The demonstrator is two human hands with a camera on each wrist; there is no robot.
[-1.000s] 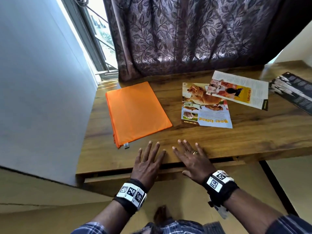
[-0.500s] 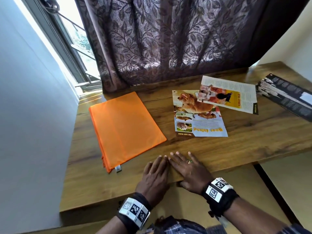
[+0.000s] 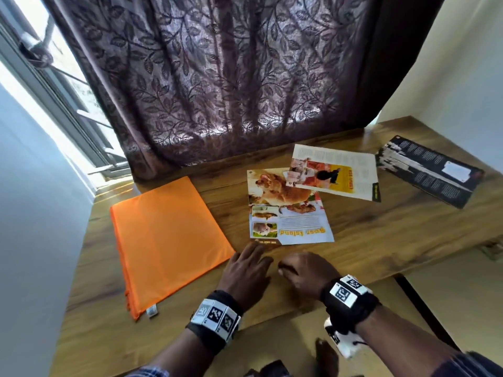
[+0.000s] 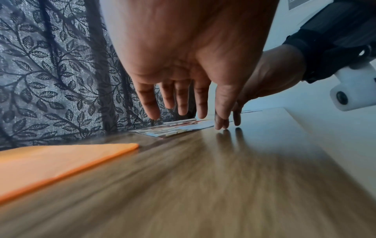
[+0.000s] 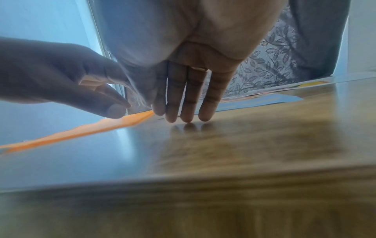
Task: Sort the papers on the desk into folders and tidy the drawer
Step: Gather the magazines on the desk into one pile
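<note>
An orange folder [image 3: 168, 240] lies flat on the left of the wooden desk [image 3: 367, 240]. A "Bear Island" magazine page [image 3: 288, 208] with dog photos lies mid-desk, and a second printed page [image 3: 337, 172] overlaps its far corner. My left hand [image 3: 253, 257] hovers with straight fingers just short of the Bear Island page's near corner, holding nothing. My right hand [image 3: 302, 268] is beside it, its straight fingers [image 5: 187, 104] touching the desk top with their tips. The orange folder [image 4: 61, 157] and the Bear Island page [image 4: 175, 128] also show in the left wrist view. The drawer is out of sight.
A black folded brochure [image 3: 427, 170] lies at the desk's far right. A dark leaf-patterned curtain [image 3: 217, 91] hangs behind the desk, with a window [image 3: 40, 91] and a white wall to the left. Bare wood stretches right of my hands.
Both hands have moved from the desk's front edge forward onto the top, toward the Bear Island page. The drawer gap seen under the edge a second ago no longer shows.
</note>
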